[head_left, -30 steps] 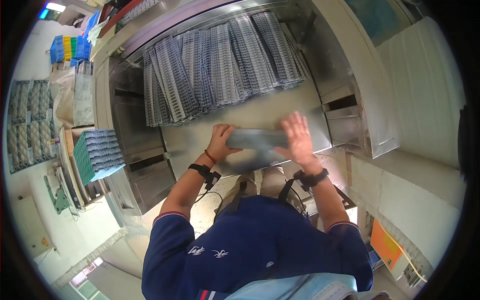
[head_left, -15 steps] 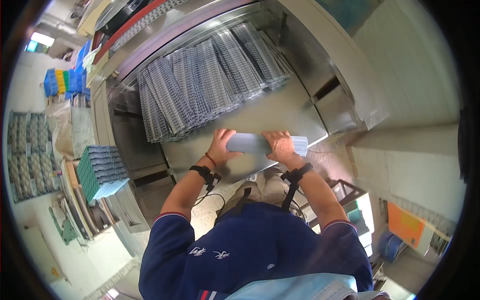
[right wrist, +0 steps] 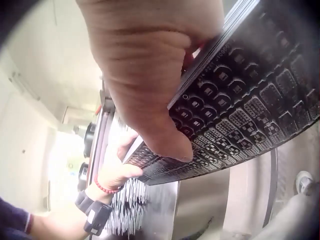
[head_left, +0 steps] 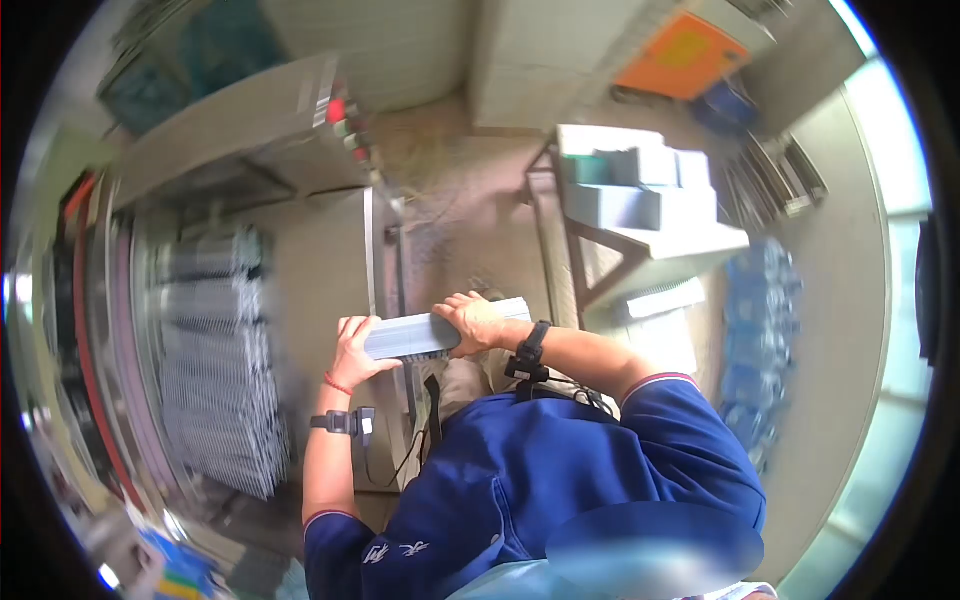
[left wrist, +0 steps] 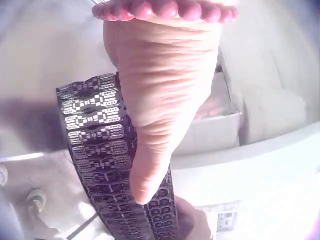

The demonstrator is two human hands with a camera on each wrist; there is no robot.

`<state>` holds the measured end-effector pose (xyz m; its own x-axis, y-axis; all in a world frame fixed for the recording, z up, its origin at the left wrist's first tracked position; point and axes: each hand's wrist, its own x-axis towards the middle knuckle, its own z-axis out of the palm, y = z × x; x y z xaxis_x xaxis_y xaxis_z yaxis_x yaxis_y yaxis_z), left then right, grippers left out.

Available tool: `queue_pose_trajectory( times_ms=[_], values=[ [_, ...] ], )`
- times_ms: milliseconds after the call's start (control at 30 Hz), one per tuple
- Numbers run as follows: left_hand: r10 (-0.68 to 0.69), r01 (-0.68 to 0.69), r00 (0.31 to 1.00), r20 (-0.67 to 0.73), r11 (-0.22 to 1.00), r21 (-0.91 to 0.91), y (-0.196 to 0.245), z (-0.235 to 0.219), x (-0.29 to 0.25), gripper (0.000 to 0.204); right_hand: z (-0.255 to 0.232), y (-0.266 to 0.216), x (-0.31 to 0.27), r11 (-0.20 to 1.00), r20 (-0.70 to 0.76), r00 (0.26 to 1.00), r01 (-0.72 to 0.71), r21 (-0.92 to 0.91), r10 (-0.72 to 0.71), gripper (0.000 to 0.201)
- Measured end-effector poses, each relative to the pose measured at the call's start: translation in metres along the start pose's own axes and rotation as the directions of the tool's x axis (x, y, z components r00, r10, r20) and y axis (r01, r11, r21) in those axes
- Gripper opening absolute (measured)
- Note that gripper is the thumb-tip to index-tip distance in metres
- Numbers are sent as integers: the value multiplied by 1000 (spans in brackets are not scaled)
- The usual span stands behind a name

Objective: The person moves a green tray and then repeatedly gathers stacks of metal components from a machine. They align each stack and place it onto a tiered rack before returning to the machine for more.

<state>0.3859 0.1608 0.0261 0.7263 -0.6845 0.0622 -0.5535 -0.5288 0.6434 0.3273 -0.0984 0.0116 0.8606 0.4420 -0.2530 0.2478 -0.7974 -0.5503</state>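
Note:
Both hands hold a neat stack of thin circuit board panels (head_left: 412, 334) level in front of the body. Its layered edges look pale grey from above. Underneath, the dark face of the bottom panel (left wrist: 97, 150) shows rows of printed circuit patterns. The left hand (head_left: 357, 348), with a red bead bracelet at its wrist, grips the left end, its thumb along the patterned face. Nearer the other end, the right hand (head_left: 472, 322) grips the stack with its thumb pressed on the printed side (right wrist: 240, 117). A short length of stack sticks out beyond the right hand.
To the left, rows of similar panels (head_left: 215, 350) lie on a metal machine bed (head_left: 325, 260). A bench (head_left: 640, 240) ahead on the right carries several block-shaped stacks (head_left: 640, 165). An orange cabinet (head_left: 685, 55) stands behind it. Floor (head_left: 455, 215) shows between machine and bench.
The right hand, spread at the stack's right end a second ago, now grips it. The body has turned right, carrying the stack away from the machine bed, which now lies left.

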Motion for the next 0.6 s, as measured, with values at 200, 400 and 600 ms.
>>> queue_pose_trajectory(
  times_ms=[200, 400, 600],
  values=[
    [199, -206, 956, 216, 979, 7, 71, 23, 91, 79, -29, 35, -97, 954, -110, 963, -223, 201, 248, 81],
    [376, -380, 907, 189, 925, -17, 163, 49, 179, 103, -27, 95, -209, 880, -399, 821, -237, 412, 407, 81],
    [398, -410, 901, 171, 911, 41, 190, 81, 224, 92, -35, 127, -328, 689, -533, 503, -193, 698, 681, 79]
  ],
)
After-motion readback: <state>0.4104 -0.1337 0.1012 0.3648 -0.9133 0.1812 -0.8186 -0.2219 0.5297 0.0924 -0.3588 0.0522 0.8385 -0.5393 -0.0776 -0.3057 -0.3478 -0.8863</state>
